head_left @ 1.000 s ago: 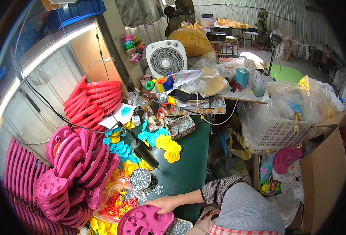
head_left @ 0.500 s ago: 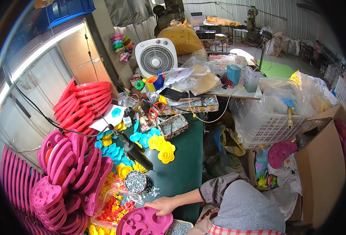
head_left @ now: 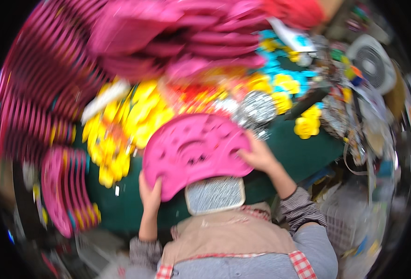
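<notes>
Between both hands I hold a curved pink plastic panel [head_left: 198, 144] with holes and raised shapes, over the dark green table [head_left: 303, 160]. My left hand [head_left: 150, 193] grips its left end, and my right hand [head_left: 259, 156] is closed around the right end. Close to my body, partly under the panel's inner curve, a shallow tray [head_left: 243, 204] holds many small silvery metal pieces. Beyond the panel lie yellow flower-shaped plastic parts [head_left: 149, 114], small red and yellow pieces [head_left: 194, 97], and a round container of metal bits [head_left: 257, 108]. Motion blurs the picture.
Stacked pink panels [head_left: 168, 37] fill the far side, with more rows at the left. A smaller pink stack [head_left: 59, 190] stands at the left table edge. A black power screwdriver [head_left: 308, 102] hangs at the right, near blue parts [head_left: 284, 69]. A white fan [head_left: 372, 65] stands farther right.
My view has swung left and down. The left hand now shows, gripping the panel's left end. More of the panel is in sight, held in front of my body.
</notes>
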Demonstrator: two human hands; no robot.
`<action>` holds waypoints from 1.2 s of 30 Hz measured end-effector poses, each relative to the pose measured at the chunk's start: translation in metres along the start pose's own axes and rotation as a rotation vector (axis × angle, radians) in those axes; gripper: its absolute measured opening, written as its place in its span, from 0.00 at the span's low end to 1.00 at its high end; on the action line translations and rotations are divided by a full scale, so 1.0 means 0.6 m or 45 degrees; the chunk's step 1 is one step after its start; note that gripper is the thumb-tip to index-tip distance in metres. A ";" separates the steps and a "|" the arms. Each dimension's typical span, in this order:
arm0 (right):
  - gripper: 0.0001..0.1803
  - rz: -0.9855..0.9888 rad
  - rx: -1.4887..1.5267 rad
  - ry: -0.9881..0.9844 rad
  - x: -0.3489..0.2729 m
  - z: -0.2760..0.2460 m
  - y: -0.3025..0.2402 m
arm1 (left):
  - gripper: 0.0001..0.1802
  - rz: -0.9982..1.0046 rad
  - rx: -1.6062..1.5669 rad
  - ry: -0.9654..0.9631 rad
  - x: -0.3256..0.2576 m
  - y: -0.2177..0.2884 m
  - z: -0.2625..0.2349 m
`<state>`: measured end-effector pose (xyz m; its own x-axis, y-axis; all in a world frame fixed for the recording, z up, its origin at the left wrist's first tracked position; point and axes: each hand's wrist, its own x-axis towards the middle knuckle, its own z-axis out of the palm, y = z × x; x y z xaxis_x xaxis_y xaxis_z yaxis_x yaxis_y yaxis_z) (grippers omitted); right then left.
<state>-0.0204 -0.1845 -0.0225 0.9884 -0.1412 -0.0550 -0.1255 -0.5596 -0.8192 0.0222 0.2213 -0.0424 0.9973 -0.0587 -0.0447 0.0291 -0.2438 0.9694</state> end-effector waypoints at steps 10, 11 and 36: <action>0.33 -0.076 0.336 -0.059 0.014 0.005 0.036 | 0.27 0.072 0.104 0.007 0.038 0.034 -0.014; 0.33 -0.073 0.327 -0.036 0.017 0.006 0.039 | 0.27 0.102 0.106 0.003 0.048 0.054 -0.014; 0.32 -0.044 0.156 -0.044 0.009 0.008 0.004 | 0.23 -0.023 0.137 0.099 0.020 0.034 -0.019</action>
<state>-0.0150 -0.1829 -0.0276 0.9946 -0.0940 -0.0436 -0.0822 -0.4596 -0.8843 0.0358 0.2265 -0.0207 0.9990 0.0207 -0.0391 0.0439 -0.3466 0.9370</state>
